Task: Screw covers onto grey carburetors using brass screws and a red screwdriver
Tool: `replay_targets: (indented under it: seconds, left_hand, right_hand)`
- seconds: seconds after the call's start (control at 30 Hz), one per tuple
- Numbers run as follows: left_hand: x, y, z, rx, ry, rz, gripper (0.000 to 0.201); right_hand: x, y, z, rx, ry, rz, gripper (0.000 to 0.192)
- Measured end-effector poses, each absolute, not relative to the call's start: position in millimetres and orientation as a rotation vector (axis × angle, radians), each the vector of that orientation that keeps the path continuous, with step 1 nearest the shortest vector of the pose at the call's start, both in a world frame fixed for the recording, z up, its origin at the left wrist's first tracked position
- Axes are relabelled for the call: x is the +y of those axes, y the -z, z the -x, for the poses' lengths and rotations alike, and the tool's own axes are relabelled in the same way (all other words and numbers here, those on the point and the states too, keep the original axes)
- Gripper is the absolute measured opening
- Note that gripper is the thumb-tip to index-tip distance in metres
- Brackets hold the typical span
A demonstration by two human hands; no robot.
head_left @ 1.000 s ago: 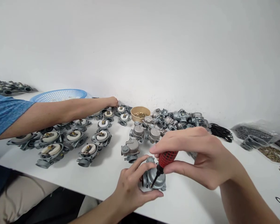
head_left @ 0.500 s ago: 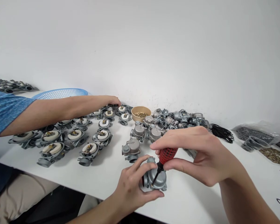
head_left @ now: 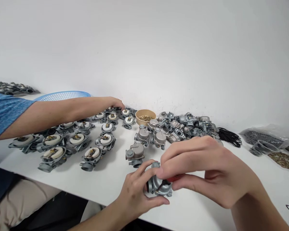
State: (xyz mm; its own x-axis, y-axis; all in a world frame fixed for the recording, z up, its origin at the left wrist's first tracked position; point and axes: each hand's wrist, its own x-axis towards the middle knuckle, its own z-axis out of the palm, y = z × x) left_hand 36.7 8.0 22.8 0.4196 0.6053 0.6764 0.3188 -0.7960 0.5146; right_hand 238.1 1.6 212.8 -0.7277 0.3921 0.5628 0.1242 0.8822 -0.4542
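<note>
Grey metal rows: open carburetor bodies point(head_left: 77, 138) with white floats cover the table's point(head_left: 202, 205) left half.
Co-worker: an arm point(head_left: 62, 112) in a blue sleeve reaches over those rows.
Behind: tan bowl of screws point(head_left: 145, 116), heap of castings point(head_left: 183, 125), black rings point(head_left: 229, 136).
Carburetor point(head_left: 160, 186): near table edge, gripped in the left hand point(head_left: 135, 192).
Right hand point(head_left: 207, 170): fingers pinch a red-handled screwdriver point(head_left: 170, 180), its tip on the carburetor.

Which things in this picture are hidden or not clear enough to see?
Head view, the only one:
- Screwdriver: handle mostly covered by the right hand; tip contact unclear.
- Carburetor: near side hidden by the left hand.
- Bowl: contents too small.
- Co-worker's hand: its fingers hide what it touches.
</note>
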Motion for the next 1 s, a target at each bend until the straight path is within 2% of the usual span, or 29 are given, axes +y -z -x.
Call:
replay_targets:
  seconds: [0.1, 0.3, 0.37, 0.5, 0.67, 0.73, 0.83, 1.0]
  left_hand:
    - [9.2, -24.3, -36.5, 0.754, -1.321, -2.365, 0.065]
    - [10.3, -21.9, -34.7, 0.751, -1.259, -2.386, 0.074]
    - [9.8, -21.5, -34.5, 0.739, -1.272, -2.383, 0.071]
    - [7.5, -26.1, -35.5, 0.710, -1.285, -2.319, 0.056]
    - [4.7, -27.7, -36.5, 0.753, -1.293, -2.317, 0.053]
    - [4.4, -26.7, -36.3, 0.762, -1.315, -2.327, 0.055]
    - [4.8, -26.9, -35.9, 0.777, -1.372, -2.341, 0.053]
    - [3.6, -27.1, -35.0, 0.803, -1.327, -2.379, 0.052]
  right_hand:
    - [1.0, -213.1, -238.2, -2.374, -0.479, 0.416, 0.026]
    - [-0.1, -216.4, -237.6, -2.387, -0.516, 0.360, 0.049]
    - [0.3, -215.0, -237.4, -2.377, -0.507, 0.360, 0.047]
    - [1.0, -211.6, -237.7, -2.332, -0.456, 0.413, 0.029]
    - [-1.0, -214.0, -238.2, -2.366, -0.472, 0.401, 0.043]
    - [-1.4, -213.4, -238.1, -2.344, -0.497, 0.370, 0.039]
    - [-1.5, -211.9, -237.4, -2.303, -0.419, 0.403, 0.023]
    - [-3.6, -216.2, -235.1, -2.364, -0.465, 0.409, 0.030]
